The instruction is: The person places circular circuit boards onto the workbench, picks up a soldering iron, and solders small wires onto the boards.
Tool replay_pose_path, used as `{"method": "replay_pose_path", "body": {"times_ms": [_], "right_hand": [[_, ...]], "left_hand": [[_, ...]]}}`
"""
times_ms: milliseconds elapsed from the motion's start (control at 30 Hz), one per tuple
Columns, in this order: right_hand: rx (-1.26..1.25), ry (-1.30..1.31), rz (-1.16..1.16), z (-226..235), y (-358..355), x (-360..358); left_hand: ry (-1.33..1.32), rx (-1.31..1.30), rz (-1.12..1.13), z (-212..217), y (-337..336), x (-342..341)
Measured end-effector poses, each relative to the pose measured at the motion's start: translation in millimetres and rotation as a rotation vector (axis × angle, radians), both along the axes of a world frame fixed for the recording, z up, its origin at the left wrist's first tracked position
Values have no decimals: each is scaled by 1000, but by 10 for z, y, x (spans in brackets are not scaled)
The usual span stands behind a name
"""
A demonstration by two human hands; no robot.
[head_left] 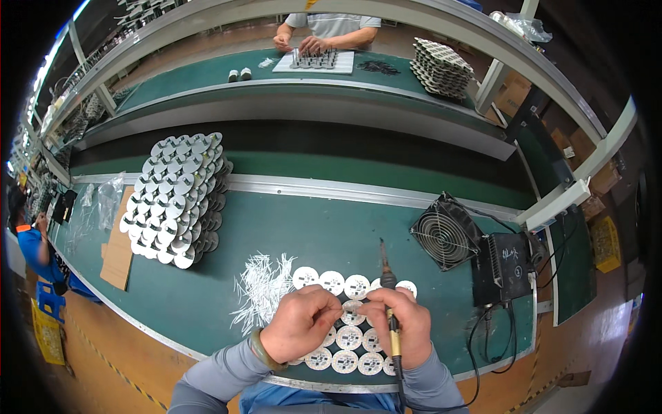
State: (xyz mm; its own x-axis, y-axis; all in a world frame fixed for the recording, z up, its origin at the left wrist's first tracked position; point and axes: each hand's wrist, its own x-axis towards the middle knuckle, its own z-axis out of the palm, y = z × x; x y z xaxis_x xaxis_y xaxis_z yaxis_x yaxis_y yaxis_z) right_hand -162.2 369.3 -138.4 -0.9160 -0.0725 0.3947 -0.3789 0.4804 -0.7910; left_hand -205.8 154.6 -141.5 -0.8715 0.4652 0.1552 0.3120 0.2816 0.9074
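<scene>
My left hand (pixel 303 326) is closed in a pinch over the left part of a panel of round white circuit boards (pixel 349 338); whatever its fingertips hold is too small to make out. My right hand (pixel 405 326) grips a soldering iron (pixel 394 339), its dark tip pointing away from me. The right thumb and forefinger come close to the left fingertips above one of the middle boards (pixel 354 312). Small dark components show on the discs. Left of the panel's far rows lies a loose heap of short white wires (pixel 263 290).
A tall stack of round-disc panels (pixel 178 200) stands at the left beside cardboard (pixel 118 241). At the right are a black fan (pixel 443 232) and a black box (pixel 509 265) with cables. Across the bench, another person's hands (pixel 314 45) work over a white board (pixel 284 63).
</scene>
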Motion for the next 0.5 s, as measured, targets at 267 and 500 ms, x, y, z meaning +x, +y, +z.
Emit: {"method": "replay_pose_path", "body": {"times_ms": [267, 500], "right_hand": [[330, 283, -151, -14, 271, 140], [192, 168, -166, -65, 224, 201]], "left_hand": [[376, -321, 43, -111, 136, -236], [413, -391, 51, -281, 260, -340]]}}
